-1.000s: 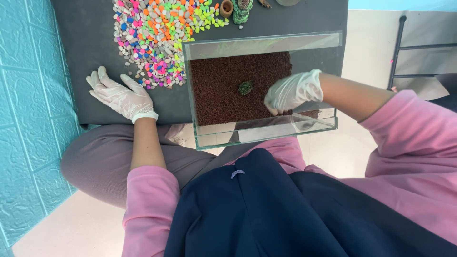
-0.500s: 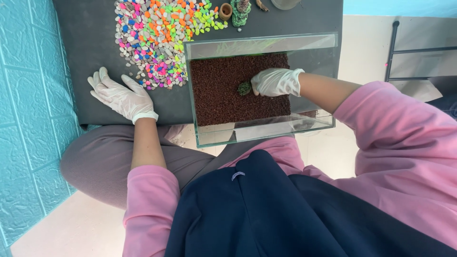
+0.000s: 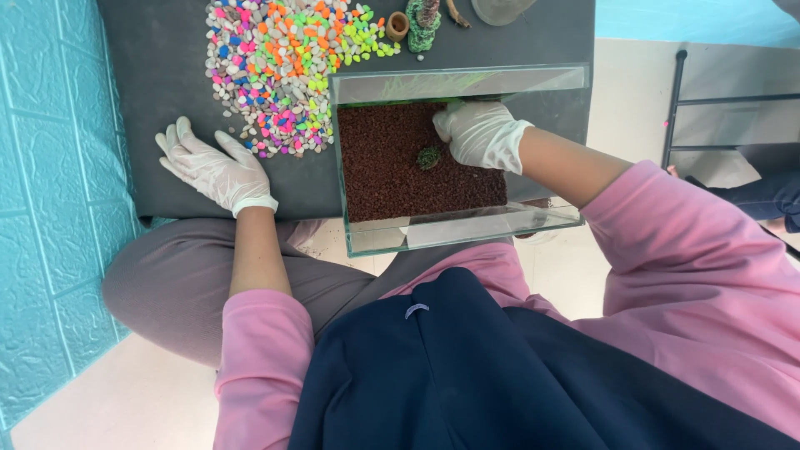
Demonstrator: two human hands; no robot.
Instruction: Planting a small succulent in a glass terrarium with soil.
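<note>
While the dark mat point(image 3: 167, 83) carries everything, I see the glass tank point(image 3: 458, 233) of brown gravel point(image 3: 383, 167), my gloved right hand point(image 3: 477, 133) curled inside beside a small green plant point(image 3: 429, 157), pinching nothing visible; my left hand point(image 3: 212, 167) lies spread flat near coloured pebbles point(image 3: 275, 58).

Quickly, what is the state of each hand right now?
Left hand: open, flat on the dark mat, holding nothing.
Right hand: inside the glass tank, over the brown gravel; grip cannot be told.
</note>
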